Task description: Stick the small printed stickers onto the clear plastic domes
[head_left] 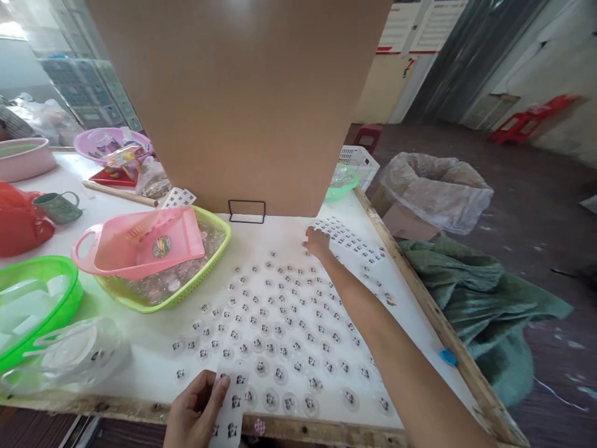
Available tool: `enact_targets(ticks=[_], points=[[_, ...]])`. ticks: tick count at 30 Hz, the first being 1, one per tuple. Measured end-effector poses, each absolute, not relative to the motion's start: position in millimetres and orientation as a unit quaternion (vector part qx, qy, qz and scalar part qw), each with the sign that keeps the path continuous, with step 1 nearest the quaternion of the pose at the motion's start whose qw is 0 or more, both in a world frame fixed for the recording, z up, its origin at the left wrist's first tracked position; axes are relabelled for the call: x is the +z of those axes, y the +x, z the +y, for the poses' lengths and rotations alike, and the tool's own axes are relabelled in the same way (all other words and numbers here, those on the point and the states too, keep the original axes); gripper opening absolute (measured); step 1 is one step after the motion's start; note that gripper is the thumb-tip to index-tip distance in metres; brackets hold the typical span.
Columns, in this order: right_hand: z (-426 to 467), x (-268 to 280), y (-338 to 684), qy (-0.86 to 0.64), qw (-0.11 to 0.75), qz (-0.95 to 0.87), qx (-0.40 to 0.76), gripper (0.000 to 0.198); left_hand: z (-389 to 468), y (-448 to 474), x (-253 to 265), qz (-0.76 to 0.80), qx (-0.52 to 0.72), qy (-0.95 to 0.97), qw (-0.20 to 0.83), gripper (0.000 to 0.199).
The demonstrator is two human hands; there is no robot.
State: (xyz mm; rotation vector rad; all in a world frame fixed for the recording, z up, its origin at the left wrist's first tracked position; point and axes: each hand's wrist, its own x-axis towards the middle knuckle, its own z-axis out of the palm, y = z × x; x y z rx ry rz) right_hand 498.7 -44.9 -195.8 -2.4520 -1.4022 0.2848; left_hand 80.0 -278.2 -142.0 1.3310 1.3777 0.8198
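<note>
Green plastic basin point(71, 314) at far left, with whitish pieces inside. Next, pink scoop point(140, 249) lying on top of yellow-green basket point(224, 233). At front edge of white table point(153, 348), pinches sticker strip point(236, 404) with left hand point(198, 410), between thumb and bent fingers. Across the middle, many transparent round discs point(280, 333) with panda-like pictures, loosely spread. Farther back, holds right hand point(318, 241) low, fingers bent, at left end of sticker sheet point(352, 239); cannot tell whether pinching something.
</note>
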Motion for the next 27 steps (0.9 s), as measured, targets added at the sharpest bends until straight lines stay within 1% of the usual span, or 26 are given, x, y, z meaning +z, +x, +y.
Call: enact_targets(ticks=[4, 11, 14, 17, 19, 24, 27], points=[[-60.2, -201.2, 496.1, -0.847, 0.173, -0.496, 0.081, 0.011, -278.1, 74.8, -145.0, 0.568, 0.335, 0.559, 0.503, 0.051], [-98.0, -213.0, 492.5, -0.796, 0.216, -0.560, 0.077, 0.027, -278.2, 75.8, -148.3, 0.561, 0.328, 0.571, 0.501, 0.050], [-105.8, -211.4, 498.4, -0.793, 0.223, -0.564, 0.059, 0.035, -278.7, 80.4, -144.5, 0.558, 0.328, 0.579, 0.497, 0.050], [-114.9, -213.8, 500.0, -0.792, 0.216, -0.569, 0.054, 0.047, -280.1, 83.5, -139.8, 0.557, 0.324, 0.580, 0.499, 0.050], [-125.7, -219.0, 493.9, -0.782, 0.203, -0.585, 0.065, 0.053, -281.0, 83.9, -137.5, 0.558, 0.323, 0.579, 0.499, 0.050], [-169.7, -228.3, 463.4, -0.732, 0.164, -0.651, 0.116, 0.061, -282.0, 82.3, -133.0, 0.561, 0.319, 0.582, 0.495, 0.049], [-196.5, -224.7, 452.7, -0.701, 0.172, -0.674, 0.158, 0.067, -282.7, 82.0, -128.6, 0.556, 0.317, 0.585, 0.499, 0.048]])
